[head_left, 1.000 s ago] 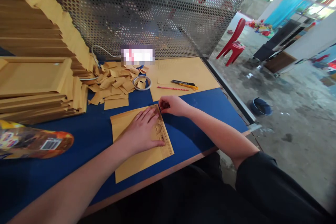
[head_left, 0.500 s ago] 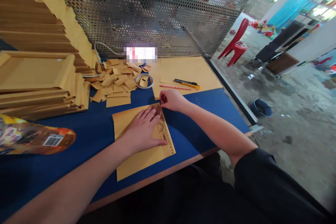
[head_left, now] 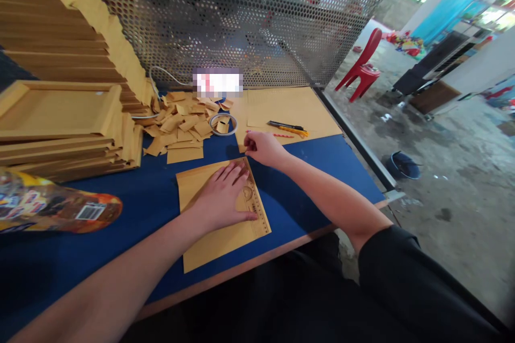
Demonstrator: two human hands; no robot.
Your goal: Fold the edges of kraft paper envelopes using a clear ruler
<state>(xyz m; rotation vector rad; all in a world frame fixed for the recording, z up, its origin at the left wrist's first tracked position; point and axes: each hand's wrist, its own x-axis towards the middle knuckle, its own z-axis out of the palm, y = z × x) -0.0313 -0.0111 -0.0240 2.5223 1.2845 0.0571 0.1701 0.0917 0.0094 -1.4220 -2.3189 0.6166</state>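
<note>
My left hand (head_left: 219, 195) lies flat with fingers spread on a clear ruler (head_left: 257, 203) with a protractor cutout. The ruler runs along the right edge of a brown kraft paper piece (head_left: 205, 252), partly hidden under my hand. Just beyond the top right corner of that paper is my right hand (head_left: 263, 148), closed with its fingers curled against the thumb. Whatever it may hold is too small or hidden to make out. A pink pencil (head_left: 284, 135) lies right behind it, beside a black pen-like tool (head_left: 284, 125) and a yellow cutter (head_left: 298, 131).
Small brown paper pieces (head_left: 185, 123) are heaped at the back, beside a roll of tape (head_left: 224, 125). Stacked kraft folders (head_left: 60, 112) and a bottle (head_left: 60, 203) lie left. A perforated metal panel (head_left: 249, 21) borders the blue table (head_left: 314, 182). Larger brown sheets (head_left: 281, 102) lie behind.
My right hand has lifted slightly off the paper's top corner, a little farther away. My left hand stays pressed on the ruler. The view has shifted slightly.
</note>
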